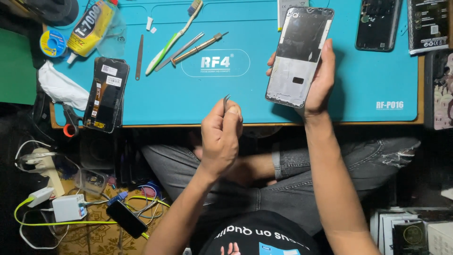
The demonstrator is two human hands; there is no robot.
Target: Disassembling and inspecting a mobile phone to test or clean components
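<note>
Tweezers (226, 99) mostly hidden in left hand (220, 137) grip; right hand (317, 80) clasps phone frame (299, 54), fingers behind.

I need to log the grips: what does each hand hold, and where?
Right hand: phone frame, by its lower long edges. Left hand: tweezers, only the tip showing.

The wooden worktop (236, 124) carries a turquoise mat (188, 101). On the mat lie a phone screen part (106, 94), a glue tube (89, 26), a toothbrush (172, 40), a screwdriver (198, 48), a thin metal spudger (139, 56) and a dark phone (377, 23).
</note>
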